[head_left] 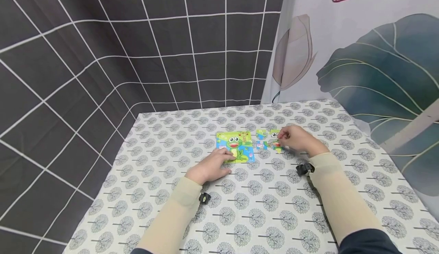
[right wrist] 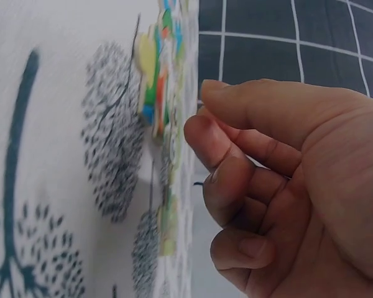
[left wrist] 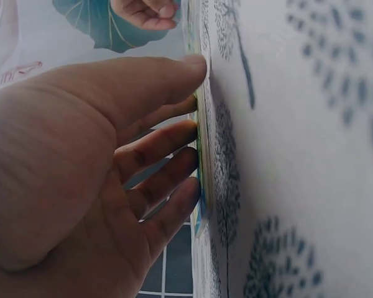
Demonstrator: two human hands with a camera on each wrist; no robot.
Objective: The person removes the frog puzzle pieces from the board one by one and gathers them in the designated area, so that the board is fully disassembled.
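1. Frog puzzle pieces (head_left: 276, 146) are grouped just to the right of the frog picture board (head_left: 236, 146); an eye and a red mouth are printed on the pieces farther from it. Whether every piece lies flat cannot be told.
2. The board itself is laid flat, with the whole frog shown.
3. The right hand (head_left: 297, 137) is held beyond the pieces, on their side away from the board. Its fingers are bent, with thumb and forefinger tips brought close together over the outer pieces; whether anything is pinched cannot be told.
4. The left hand (head_left: 213, 166) is placed at the board's near left part, fingers extended and tips rested on it; nothing is clamped. The two hands are kept well apart.
5. The step in hand is judged to be the positioning of an outer piece. Edges seemingly need to be lined up next, by light fingertip touch, so that neighbours are not nudged.
6. Under the board, a tree-print tablecloth (head_left: 248, 212) is spread; behind it, a dark grid curtain (head_left: 207, 65) is hung.
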